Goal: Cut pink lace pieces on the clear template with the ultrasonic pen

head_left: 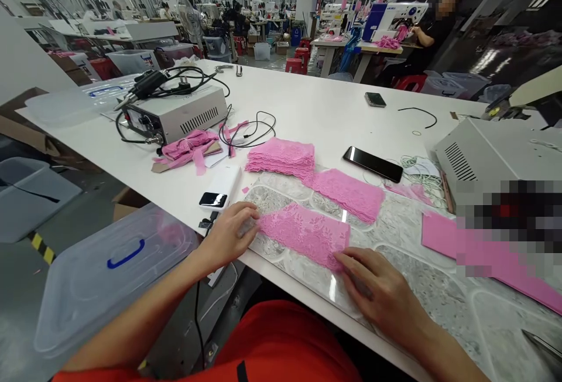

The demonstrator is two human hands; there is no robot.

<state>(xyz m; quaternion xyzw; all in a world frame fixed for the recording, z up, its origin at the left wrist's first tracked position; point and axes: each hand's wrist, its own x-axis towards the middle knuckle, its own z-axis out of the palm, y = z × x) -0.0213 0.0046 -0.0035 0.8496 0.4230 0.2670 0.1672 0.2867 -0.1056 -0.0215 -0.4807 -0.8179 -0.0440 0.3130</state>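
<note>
A pink floral lace piece [305,234] lies flat on the grey marble-patterned mat [439,282] in front of me. At its left end my left hand [232,233] grips the edge with curled fingers. My right hand [380,288] pinches the near right corner between thumb and fingertips. Just beyond this piece, a stack of pink lace pieces [281,156] sits on the table, and a second, flatter lace stack [351,194] adjoins it on the right. To the right, a pink strip of material [443,235] runs along the mat, partly covered by a blurred patch.
A grey box-shaped device [193,113] with cables stands at the back left, near pink scraps [188,146]. A phone [373,163] lies beyond the lace. Another grey machine [504,147] borders the right. A lidded plastic bin [114,276] is below left. A person [434,36] sews farther back.
</note>
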